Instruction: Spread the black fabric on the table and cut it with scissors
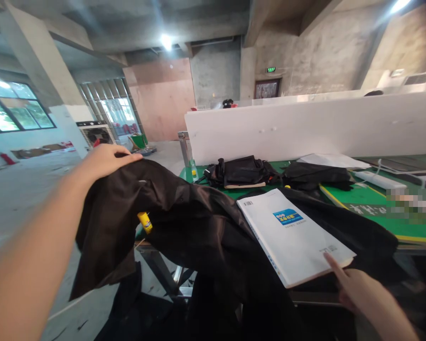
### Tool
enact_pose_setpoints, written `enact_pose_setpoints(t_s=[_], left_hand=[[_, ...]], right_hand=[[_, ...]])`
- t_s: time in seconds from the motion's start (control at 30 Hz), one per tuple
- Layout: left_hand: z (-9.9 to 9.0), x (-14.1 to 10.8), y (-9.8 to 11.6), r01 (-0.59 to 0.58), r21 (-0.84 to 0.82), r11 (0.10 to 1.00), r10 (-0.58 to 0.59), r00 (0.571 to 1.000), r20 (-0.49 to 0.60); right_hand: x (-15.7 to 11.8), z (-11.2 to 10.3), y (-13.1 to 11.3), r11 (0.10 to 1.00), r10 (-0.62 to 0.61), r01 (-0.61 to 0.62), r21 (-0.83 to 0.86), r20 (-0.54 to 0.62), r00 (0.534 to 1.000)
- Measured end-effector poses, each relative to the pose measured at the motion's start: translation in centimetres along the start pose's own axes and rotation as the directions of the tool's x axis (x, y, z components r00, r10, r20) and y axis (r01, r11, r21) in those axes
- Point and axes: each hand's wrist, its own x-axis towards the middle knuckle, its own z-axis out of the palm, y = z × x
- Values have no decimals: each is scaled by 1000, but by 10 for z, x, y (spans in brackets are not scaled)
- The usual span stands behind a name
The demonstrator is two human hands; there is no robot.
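At the left, my left hand (115,160) is closed on the edge of a black cloth (206,218), raising that end beside the table. The cloth drapes over the table's front edge and spreads to the right. A white book (291,237) with a blue label lies flat on it. Near the book's lower right corner is my right hand (355,284), its index finger stretched onto the cover; its other fingers are partly hidden and blurred. A small yellow object (145,221) sits against the cloth below my left hand.
Behind the cloth, a black bag (241,171) and a small bottle (193,171) stand on the green table (408,215). A white partition (305,125) runs along the back. A white power strip (379,180) lies at the right.
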Motion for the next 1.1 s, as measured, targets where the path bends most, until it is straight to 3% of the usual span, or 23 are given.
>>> enact_pose_setpoints(t_s=[0.07,0.1,0.13,0.2,0.23,0.27,0.33,0.37,0.47,0.57,0.67,0.8,0.87,1.1], left_hand=[[1,-3,3,-22,-19,1000,23,996,88],[1,-4,4,-43,-29,999,46,992,116],[2,-6,6,-69,-41,997,74,989,130],[4,-9,10,-117,-74,990,126,983,135],[4,-12,12,-137,-96,986,149,980,134],[5,-15,14,-150,-115,982,165,977,135],[4,-21,20,-167,-136,976,186,972,142],[3,-24,23,-172,-138,976,190,972,137],[-2,-32,30,-183,-152,971,196,978,78],[-5,-33,33,-193,-215,957,203,979,25],[0,-27,26,-156,-234,960,152,988,-34],[17,-18,9,-103,-213,972,64,981,-181],[27,-14,0,-47,-236,971,-1,980,-201],[67,-1,-27,207,-367,907,-275,950,-146]], right_hand=[[-10,-9,-24,894,-92,88,-440,12,996],[-19,-7,-40,856,-255,202,-476,-49,966],[-29,2,-57,861,-396,332,-384,-98,913],[-50,34,-94,804,-594,594,14,-34,804],[-59,57,-113,721,-688,673,168,50,724],[-65,81,-132,625,-777,732,273,128,616],[-68,133,-165,428,-898,828,362,272,345],[-66,159,-179,368,-909,859,355,332,252],[-52,229,-209,265,-864,918,294,495,91],[-42,276,-220,214,-748,949,230,664,7],[-43,296,-217,177,-742,953,246,670,-35],[-48,294,-204,137,-832,976,171,555,20],[-47,290,-199,100,-857,987,125,516,21],[-47,286,-190,-79,-868,994,70,485,-104]])
